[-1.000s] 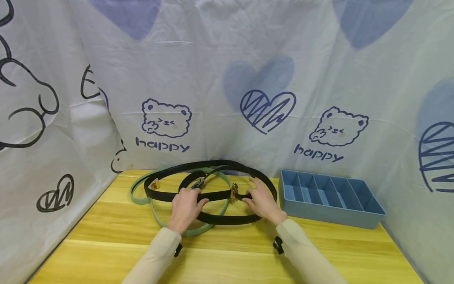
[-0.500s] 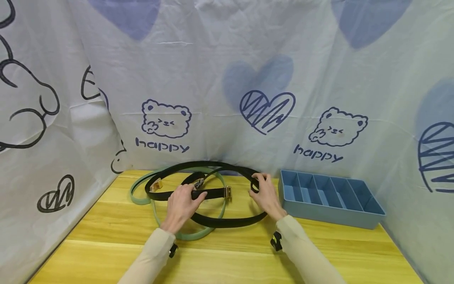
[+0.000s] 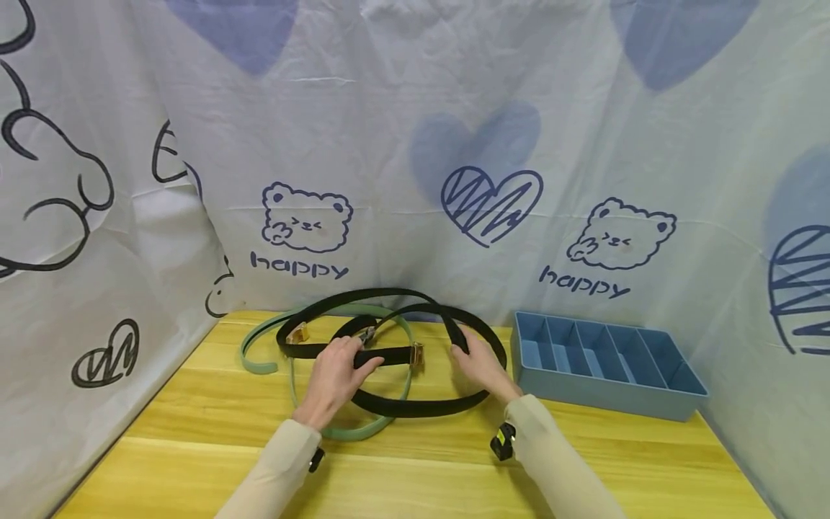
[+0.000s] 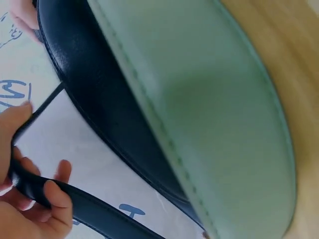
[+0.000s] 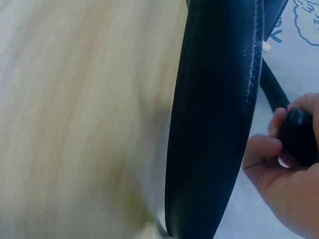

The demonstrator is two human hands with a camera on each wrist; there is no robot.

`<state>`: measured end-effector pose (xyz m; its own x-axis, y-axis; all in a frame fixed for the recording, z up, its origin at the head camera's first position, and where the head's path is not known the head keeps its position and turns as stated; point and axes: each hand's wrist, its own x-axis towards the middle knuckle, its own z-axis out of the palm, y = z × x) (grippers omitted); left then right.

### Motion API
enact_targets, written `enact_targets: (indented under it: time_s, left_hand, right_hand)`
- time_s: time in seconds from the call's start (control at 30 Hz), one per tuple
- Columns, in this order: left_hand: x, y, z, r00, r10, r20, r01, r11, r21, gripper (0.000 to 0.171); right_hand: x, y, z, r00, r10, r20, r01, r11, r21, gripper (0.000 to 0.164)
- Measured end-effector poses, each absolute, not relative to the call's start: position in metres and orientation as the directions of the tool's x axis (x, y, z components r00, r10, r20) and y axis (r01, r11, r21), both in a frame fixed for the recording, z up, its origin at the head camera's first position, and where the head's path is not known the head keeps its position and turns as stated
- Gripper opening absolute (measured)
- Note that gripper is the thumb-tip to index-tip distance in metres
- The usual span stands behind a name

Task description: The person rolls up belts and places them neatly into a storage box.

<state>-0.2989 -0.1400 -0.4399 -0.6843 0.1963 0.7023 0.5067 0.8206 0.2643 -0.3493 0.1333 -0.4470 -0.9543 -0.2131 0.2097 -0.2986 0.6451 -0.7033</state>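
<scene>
Black belts and a green belt (image 3: 350, 434) lie in overlapping loops at the back of the table. My left hand (image 3: 333, 371) grips a black belt (image 3: 392, 355) a short way left of its gold buckle (image 3: 417, 354); the left wrist view shows fingers curled around the strap (image 4: 99, 211). With my right hand (image 3: 481, 364) I hold a black strap (image 3: 452, 324) that slopes down into the fingers, its held part partly hidden. In the right wrist view, thumb and fingertips pinch a dark folded piece of strap (image 5: 297, 132). A silver buckle (image 3: 367, 336) shows just behind my left hand.
A blue-grey divided box (image 3: 603, 393) stands at the right back of the wooden table (image 3: 415, 479). Another gold buckle (image 3: 298, 332) sits on the left part of the loops. A printed cloth (image 3: 402, 252) hangs right behind the table.
My right hand has left the area beside the gold buckle and taken hold of the black strap, drawing it down. The left hand and the gold buckle have shifted slightly left.
</scene>
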Motion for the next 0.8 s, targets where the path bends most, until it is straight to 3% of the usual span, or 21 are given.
enact_targets:
  time_s: [0.27, 0.5, 0.8]
  left_hand:
    - [-0.295, -0.144, -0.435, -0.624, 0.168, 0.763, 0.595, 0.736, 0.324, 0.039]
    - [-0.298, -0.158, -0.427, -0.565, 0.067, 0.822, 0.637, 0.668, 0.384, 0.034]
    - [-0.304, -0.176, -0.402, -0.465, -0.038, 0.885, 0.655, 0.658, 0.372, 0.036]
  right_hand:
    - [-0.344, 0.140, -0.438, -0.955, -0.210, 0.212, -0.293, 0.528, -0.797, 0.047]
    - [-0.342, 0.140, -0.439, -0.955, -0.225, 0.195, -0.288, 0.529, -0.798, 0.048]
    - [-0.338, 0.139, -0.435, -0.943, -0.237, 0.236, -0.324, 0.481, -0.814, 0.046]
